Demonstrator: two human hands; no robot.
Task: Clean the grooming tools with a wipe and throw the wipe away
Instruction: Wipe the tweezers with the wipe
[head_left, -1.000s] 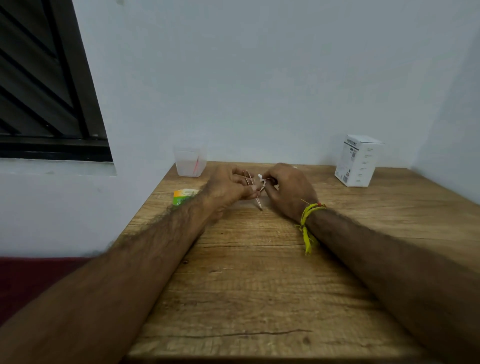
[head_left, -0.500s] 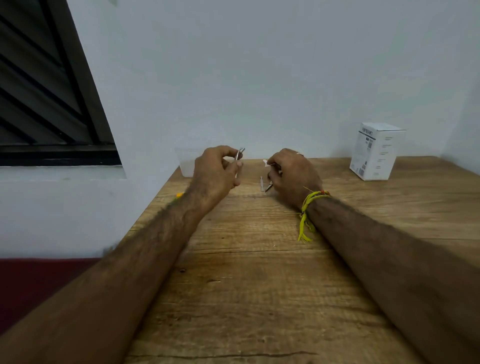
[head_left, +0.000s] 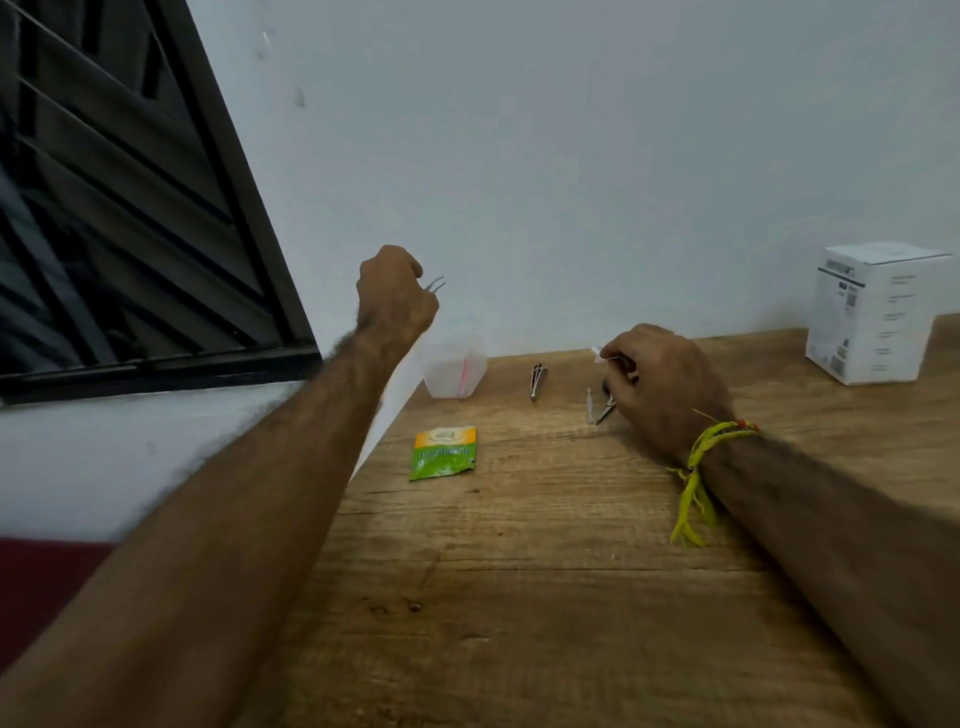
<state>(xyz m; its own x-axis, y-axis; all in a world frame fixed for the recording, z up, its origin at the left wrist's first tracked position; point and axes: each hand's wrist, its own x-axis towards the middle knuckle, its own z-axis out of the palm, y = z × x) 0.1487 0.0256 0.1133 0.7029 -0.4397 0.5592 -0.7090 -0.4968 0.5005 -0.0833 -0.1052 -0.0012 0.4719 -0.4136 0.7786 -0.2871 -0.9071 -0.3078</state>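
My left hand (head_left: 397, 304) is raised above the translucent plastic cup (head_left: 455, 370), fingers curled around tweezers (head_left: 435, 283); I see a thin pink stick (head_left: 464, 372) in that cup. My right hand (head_left: 657, 387) rests on the bench (head_left: 519, 571), pinching a white wipe (head_left: 597, 353). A nail clipper (head_left: 538, 380) lies between cup and right hand, a green sachet (head_left: 443, 452) nearer me, a white box (head_left: 872, 312) far right.

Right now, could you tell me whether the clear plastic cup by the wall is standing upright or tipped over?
Upright. The clear plastic cup stands on its base at the wooden table's back left corner, mouth up, with a thin pink item leaning inside.
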